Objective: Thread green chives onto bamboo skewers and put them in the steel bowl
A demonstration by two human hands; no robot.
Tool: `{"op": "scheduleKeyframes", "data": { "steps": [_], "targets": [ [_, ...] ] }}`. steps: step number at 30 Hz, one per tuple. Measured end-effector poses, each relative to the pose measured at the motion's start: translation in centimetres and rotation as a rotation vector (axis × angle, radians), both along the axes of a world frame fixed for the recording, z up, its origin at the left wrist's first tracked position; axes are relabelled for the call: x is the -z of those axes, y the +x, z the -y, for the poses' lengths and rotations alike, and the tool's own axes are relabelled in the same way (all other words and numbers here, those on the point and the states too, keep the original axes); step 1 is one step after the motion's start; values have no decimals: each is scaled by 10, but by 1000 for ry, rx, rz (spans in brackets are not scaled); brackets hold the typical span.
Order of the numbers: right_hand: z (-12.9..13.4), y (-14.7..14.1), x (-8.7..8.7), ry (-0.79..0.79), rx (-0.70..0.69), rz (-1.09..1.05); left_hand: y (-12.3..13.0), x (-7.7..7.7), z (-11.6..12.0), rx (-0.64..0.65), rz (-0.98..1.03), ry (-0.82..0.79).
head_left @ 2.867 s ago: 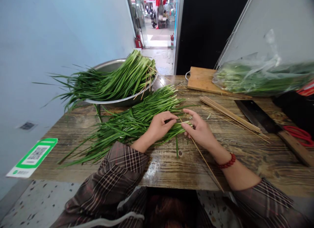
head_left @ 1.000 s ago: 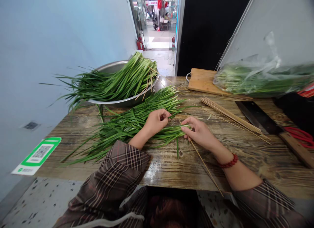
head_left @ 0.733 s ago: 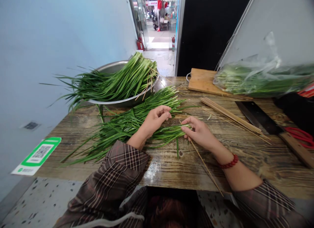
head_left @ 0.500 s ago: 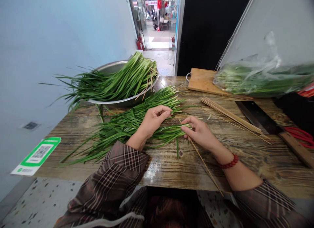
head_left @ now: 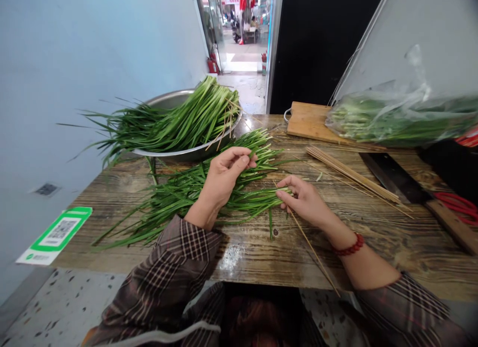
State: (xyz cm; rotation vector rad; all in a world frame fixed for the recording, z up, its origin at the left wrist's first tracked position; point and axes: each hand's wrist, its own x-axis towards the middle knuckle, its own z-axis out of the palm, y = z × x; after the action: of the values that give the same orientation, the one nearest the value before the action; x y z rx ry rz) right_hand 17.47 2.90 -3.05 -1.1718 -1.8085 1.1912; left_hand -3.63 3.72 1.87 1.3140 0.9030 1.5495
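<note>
My right hand [head_left: 304,200] is closed around the pale stem ends of a small bunch of garlic chives [head_left: 257,200]. In the same grip lies a thin bamboo skewer [head_left: 313,252], slanting down toward the table's front edge. My left hand [head_left: 227,175] is raised a little over the loose chives, thumb and fingers pinched on a small green piece of chive leaf [head_left: 252,154]. Beneath and behind it a heap of garlic chives [head_left: 179,192] spreads over the wooden table [head_left: 239,252], leaves to the left and stems to the right.
A metal basin [head_left: 182,154] piled with chives and skewers stands at the back left. On the right lie a bundle of bamboo skewers [head_left: 347,173], a cleaver [head_left: 396,177], a cutting board [head_left: 308,120] and a plastic bag [head_left: 403,118] of greens. A QR-code card [head_left: 56,237] is at left.
My left hand has lifted up and to the left, away from the bunch, with the leaf piece between its fingers. My right hand keeps its hold on the chives and skewer.
</note>
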Motion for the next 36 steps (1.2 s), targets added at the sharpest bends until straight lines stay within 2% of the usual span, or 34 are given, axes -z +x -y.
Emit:
{"op": "scheduleKeyframes", "data": {
  "steps": [5, 9, 12, 15, 18, 21, 22, 24, 29, 31, 33, 36],
  "targets": [
    [1, 0, -2, -2, 3, 12, -3, -9, -2, -101, 61, 113],
    [2, 0, -3, -2, -1, 9, -7, -19, -5, -234, -3, 131],
    [2, 0, -4, -3, 0, -12, -8, -39, -5, -304, -98, 191],
    [2, 0, -4, -3, -7, -23, -7, -69, 0, -299, -157, 388],
    [2, 0, -3, -3, -22, -26, -2, -97, 11, -343, -335, 495],
    [1, 0, -2, 7, -26, -32, 5, -108, 20, -363, -604, 575],
    [1, 0, -1, 12, -26, -35, 8, -105, 21, -345, -676, 585],
    [1, 0, 0, 24, -26, -43, 10, -87, 19, -280, -752, 541],
    [1, -1, -3, 38, -15, -71, 8, -10, 3, -88, -700, 39],
    [2, -2, -5, 38, -6, -79, 8, 13, -1, -17, -624, -110],
    [2, -3, -6, 39, 10, -76, 10, 24, -3, 30, -557, -172],
    [3, -4, -6, 37, 36, -67, 14, 27, -3, 82, -497, -192]
  ]
}}
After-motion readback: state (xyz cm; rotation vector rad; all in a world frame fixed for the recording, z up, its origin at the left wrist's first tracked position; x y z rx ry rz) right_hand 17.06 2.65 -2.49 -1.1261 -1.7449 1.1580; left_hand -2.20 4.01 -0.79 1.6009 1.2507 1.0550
